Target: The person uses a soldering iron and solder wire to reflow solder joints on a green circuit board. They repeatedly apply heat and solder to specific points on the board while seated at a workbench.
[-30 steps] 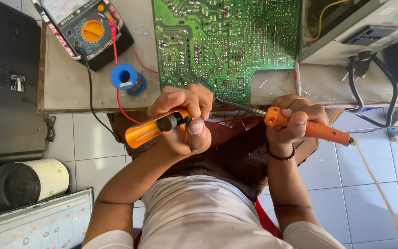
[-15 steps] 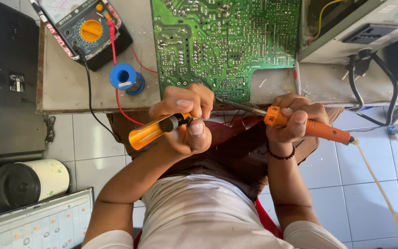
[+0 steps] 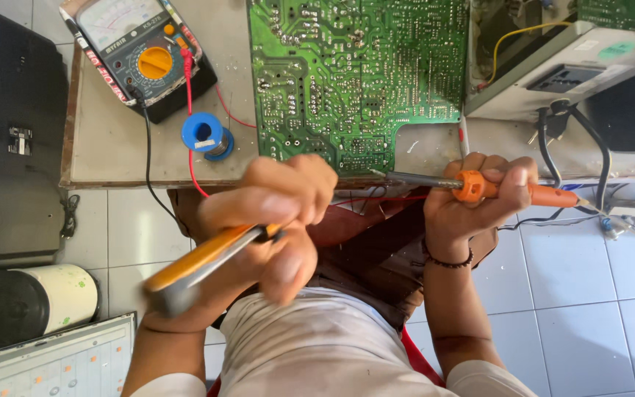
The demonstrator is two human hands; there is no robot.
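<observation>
Left hand [image 3: 273,213] grips a light, rigid orange-handled tool [image 3: 207,257], right hand [image 3: 479,202] clenches the soldering iron [image 3: 479,184] by its orange grip, near the fragile green circuit board [image 3: 358,77].

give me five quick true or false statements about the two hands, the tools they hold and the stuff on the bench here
1. The right hand grips an orange-handled soldering iron. True.
2. The left hand is empty. False: it holds a yellow-orange-handled tool, blurred, likely a desoldering pump.
3. The green circuit board lies with its solder side up on the bench. True.
4. The blue solder spool sits on top of the circuit board. False: it rests on the bench, left of the board.
5. The analog multimeter has a green dial. False: its dial is yellow-orange.
</observation>
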